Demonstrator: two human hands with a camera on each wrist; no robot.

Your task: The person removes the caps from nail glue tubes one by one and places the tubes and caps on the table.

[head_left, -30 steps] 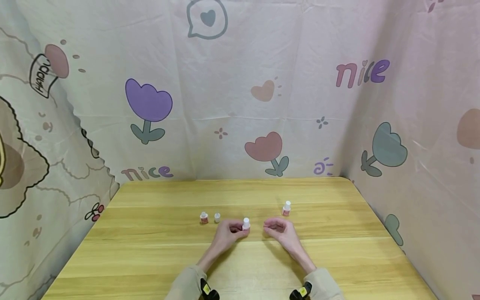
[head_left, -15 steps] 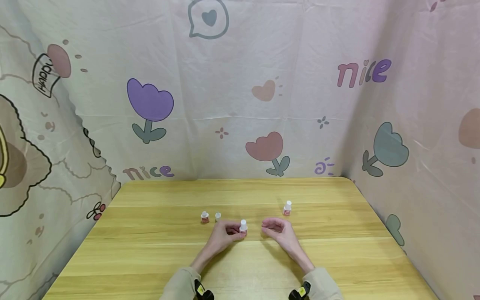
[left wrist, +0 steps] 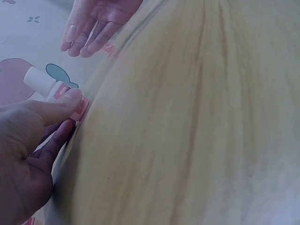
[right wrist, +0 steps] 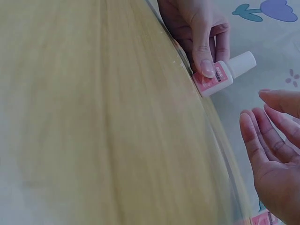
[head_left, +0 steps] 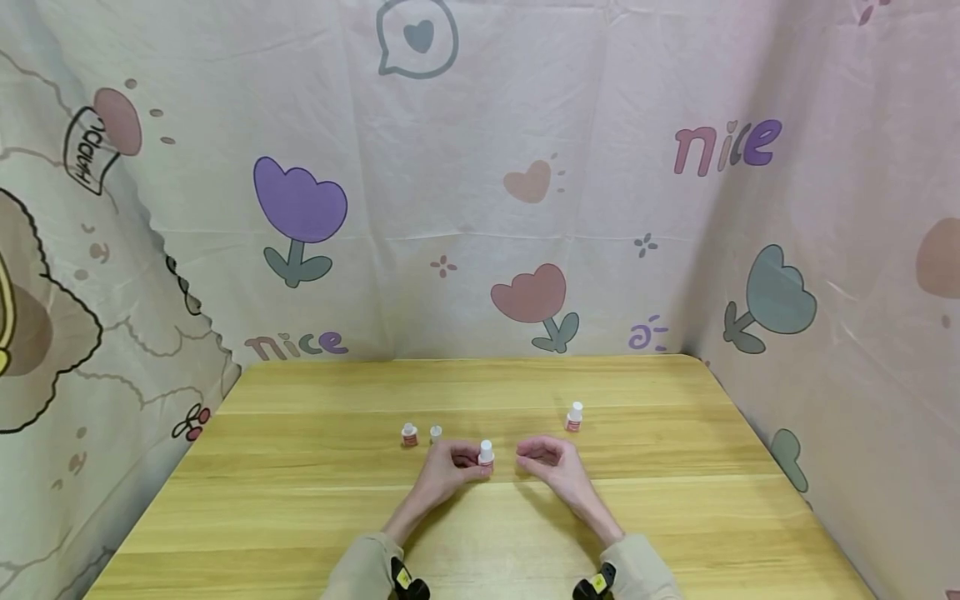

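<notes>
Bottle [right wrist: 218, 79] of pink-labelled white plastic with white cap [right wrist: 242, 64], pinched upright by left hand [head_left: 441, 475] at thumb and fingertips, near relaxed, empty right hand [head_left: 560, 471]. Looks like a steadying step; probably calls next for right-hand grip on cap.

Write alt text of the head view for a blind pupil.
A left hand holds a small white-capped bottle at a wooden table, facing an empty right hand. Two similar bottles stand farther back, before a flower-print cloth.

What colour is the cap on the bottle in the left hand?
The cap is white; it shows best in the right wrist view.
</notes>
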